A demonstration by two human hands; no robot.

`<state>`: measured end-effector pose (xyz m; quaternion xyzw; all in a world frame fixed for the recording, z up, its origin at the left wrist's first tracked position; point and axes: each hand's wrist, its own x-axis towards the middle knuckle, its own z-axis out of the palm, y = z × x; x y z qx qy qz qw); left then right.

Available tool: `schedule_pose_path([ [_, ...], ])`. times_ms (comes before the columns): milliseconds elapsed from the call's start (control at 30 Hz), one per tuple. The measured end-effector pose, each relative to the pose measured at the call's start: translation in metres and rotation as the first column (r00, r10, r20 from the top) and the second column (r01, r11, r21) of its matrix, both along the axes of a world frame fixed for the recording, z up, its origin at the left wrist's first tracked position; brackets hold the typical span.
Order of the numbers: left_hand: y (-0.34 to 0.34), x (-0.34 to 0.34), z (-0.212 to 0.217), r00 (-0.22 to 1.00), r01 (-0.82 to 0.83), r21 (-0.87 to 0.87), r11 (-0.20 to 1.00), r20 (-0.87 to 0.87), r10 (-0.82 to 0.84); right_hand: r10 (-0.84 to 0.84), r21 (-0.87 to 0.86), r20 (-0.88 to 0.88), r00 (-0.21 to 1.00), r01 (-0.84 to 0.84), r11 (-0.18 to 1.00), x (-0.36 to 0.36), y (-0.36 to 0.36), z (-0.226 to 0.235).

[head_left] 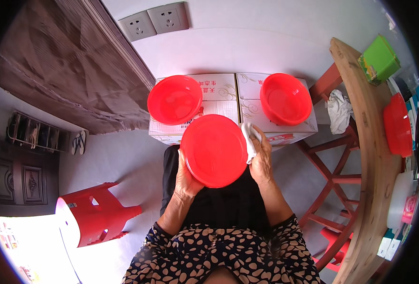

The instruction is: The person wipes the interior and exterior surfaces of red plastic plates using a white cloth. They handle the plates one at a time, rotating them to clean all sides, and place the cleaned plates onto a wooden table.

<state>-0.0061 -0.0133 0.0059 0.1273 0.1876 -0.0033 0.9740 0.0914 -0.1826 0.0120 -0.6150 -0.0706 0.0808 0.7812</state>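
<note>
In front of my lap I hold a round red plastic bowl (214, 150), its broad circular face turned up toward me. My left hand (189, 180) grips its lower left side, thumb along the edge and the other fingers hidden beneath. At the right edge of the bowl, my right hand (262, 158) is closed on a folded white cloth (248, 144), which touches the rim. Just beyond stand two more red bowls, one at the left (175, 99) and one at the right (286, 99). They rest on two white printed cardboard boxes (219, 90) set side by side.
A wooden tabletop (368, 142) runs along the right, bearing a green container (381, 59) and another red bowl (398, 125). A crumpled white cloth (338, 111) hangs by its red legs (332, 177). A red stool (95, 213) lies tipped on the floor at left.
</note>
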Motion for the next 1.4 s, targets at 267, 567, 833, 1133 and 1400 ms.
schedule_pose_path([
  [267,-0.003,-0.017,-0.019,0.989,0.107,0.249,0.963,0.072,-0.129,0.396,-0.374,0.430,0.811,-0.239,0.896,0.027,0.000,0.030],
  [567,-0.016,-0.007,-0.027,0.976,0.208,0.411,0.888,-0.145,-0.161,0.621,-0.755,0.621,0.478,0.154,0.637,-0.029,0.034,0.062],
  [833,-0.014,-0.004,0.012,0.985,0.109,0.666,0.738,0.030,-0.172,0.569,-0.621,0.784,0.248,0.345,0.704,-0.068,0.017,0.031],
  [1133,-0.016,0.004,0.003,0.994,0.094,0.146,0.985,-0.066,-0.085,0.338,-0.531,0.801,0.493,0.327,0.782,-0.044,0.010,0.037],
  [1400,-0.002,0.000,-0.001,0.997,-0.054,0.158,0.986,-0.042,0.061,0.057,-0.519,0.574,0.817,0.310,0.797,-0.011,0.003,0.001],
])
